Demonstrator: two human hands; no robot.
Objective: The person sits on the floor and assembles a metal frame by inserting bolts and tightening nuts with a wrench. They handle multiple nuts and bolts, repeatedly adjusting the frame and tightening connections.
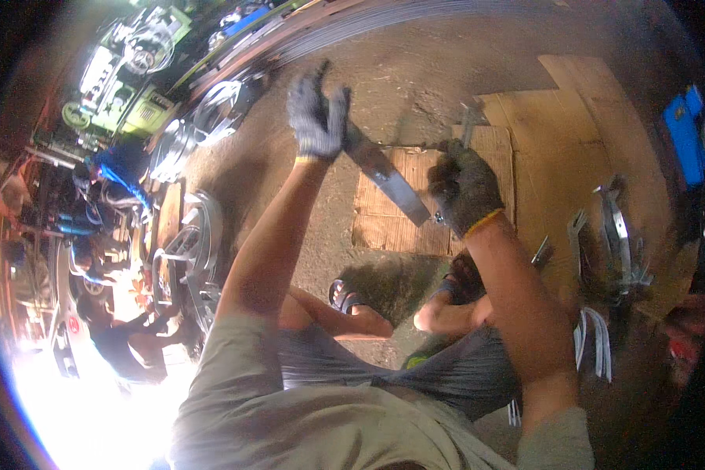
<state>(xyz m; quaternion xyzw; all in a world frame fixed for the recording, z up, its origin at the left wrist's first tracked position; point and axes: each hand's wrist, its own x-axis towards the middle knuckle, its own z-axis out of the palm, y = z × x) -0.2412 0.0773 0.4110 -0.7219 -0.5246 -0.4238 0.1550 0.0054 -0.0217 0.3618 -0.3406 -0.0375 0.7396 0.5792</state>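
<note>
One flat metal strip [395, 190], grey, aslant between the two hands above a tan board [372, 231] on the floor; its far left end lies at the left hand, its near right end just beside the right hand. Left hand [317, 117], grey-gloved: fingers extended, not closed on the strip; whether its heel touches the metal cannot be told. Right hand [466, 184], dark-gloved: clenched, apparently around a thin rod [468, 125], blurred, rising beyond the fist. One small metal fitting [439, 218], below that fist, near the strip's end; attachment unclear. To the right: one curved metal piece [617, 227] and, nearer, pale curved strips [601, 345], lying apart from the hands. Far left: one green machine [145, 110]. Progress, by judgement: work on the strip appears underway, the piece not yet laid aside; whether the pieces at right are finished or waiting cannot be told.
</note>
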